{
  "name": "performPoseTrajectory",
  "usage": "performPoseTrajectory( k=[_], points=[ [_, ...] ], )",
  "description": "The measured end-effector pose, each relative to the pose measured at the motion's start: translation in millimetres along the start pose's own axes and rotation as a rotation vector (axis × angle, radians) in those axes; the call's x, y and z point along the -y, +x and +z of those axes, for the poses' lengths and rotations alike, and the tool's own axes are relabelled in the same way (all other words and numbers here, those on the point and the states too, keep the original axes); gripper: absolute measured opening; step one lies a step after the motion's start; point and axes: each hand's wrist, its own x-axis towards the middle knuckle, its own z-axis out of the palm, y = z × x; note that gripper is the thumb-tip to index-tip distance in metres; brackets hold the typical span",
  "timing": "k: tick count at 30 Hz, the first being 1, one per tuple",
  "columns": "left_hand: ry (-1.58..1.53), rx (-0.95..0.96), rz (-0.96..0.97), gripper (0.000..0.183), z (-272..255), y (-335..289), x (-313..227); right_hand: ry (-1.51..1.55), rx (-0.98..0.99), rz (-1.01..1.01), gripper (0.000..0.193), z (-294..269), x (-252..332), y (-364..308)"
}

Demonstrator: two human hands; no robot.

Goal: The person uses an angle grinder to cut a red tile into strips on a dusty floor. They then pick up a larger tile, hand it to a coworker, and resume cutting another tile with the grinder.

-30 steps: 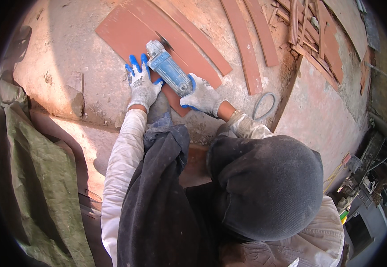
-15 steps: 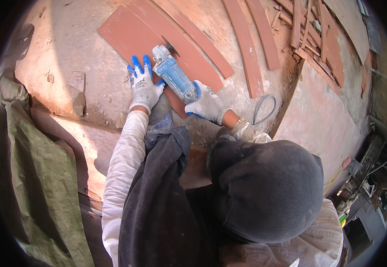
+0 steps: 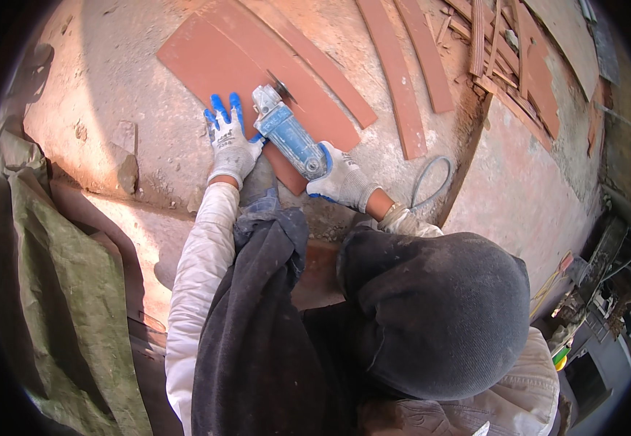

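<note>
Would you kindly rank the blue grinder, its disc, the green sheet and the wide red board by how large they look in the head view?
Largest to smallest:
1. Green sheet
2. Wide red board, partly covered
3. Blue grinder
4. Disc, seen nearly edge-on

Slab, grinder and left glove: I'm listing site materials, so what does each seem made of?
Slab: perhaps fired clay or fibre cement, matte; its even red-brown face leaves this open.
Grinder: probably hard plastic, worn, judging by its blue casing; the grey head looks like bare metal.
Left glove: likely knitted fabric, given the ribbed pale cuff; its blue fingers suggest a rubbery coating.
</note>
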Motion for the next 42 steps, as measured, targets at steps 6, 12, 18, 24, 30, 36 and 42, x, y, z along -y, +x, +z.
performPoseTrajectory(
  k=[6,12,18,24,30,36,42],
  points=[
    [-0.003,0.001,0.013,0.117,-0.7,0.2,-1.5,-0.001,0.042,0.045,0.090,-2.1,0.3,-4.7],
    [0.019,-0.005,0.023,0.118,2.2,0.6,1.6,-0.025,0.003,-0.005,0.089,-0.8,-4.1,-7.2],
    [0.022,-0.011,0.035,0.117,6.7,1.8,5.8,-0.025,0.035,0.027,0.096,0.5,-11.8,-9.9],
    [0.022,-0.027,0.040,0.117,9.7,3.0,7.9,-0.014,0.036,0.107,0.096,3.4,-15.3,-14.1],
    [0.016,-0.018,0.035,0.116,8.0,2.7,6.9,-0.055,0.027,0.122,0.096,5.8,-22.3,-17.3],
    [0.026,0.001,0.017,0.118,3.9,2.0,3.4,0.009,0.036,0.105,0.093,8.1,-28.3,-16.6],
    [0.045,0.024,-0.008,0.119,0.5,2.6,-0.2,0.008,0.015,0.104,0.092,8.7,-29.3,-22.3]
  ],
)
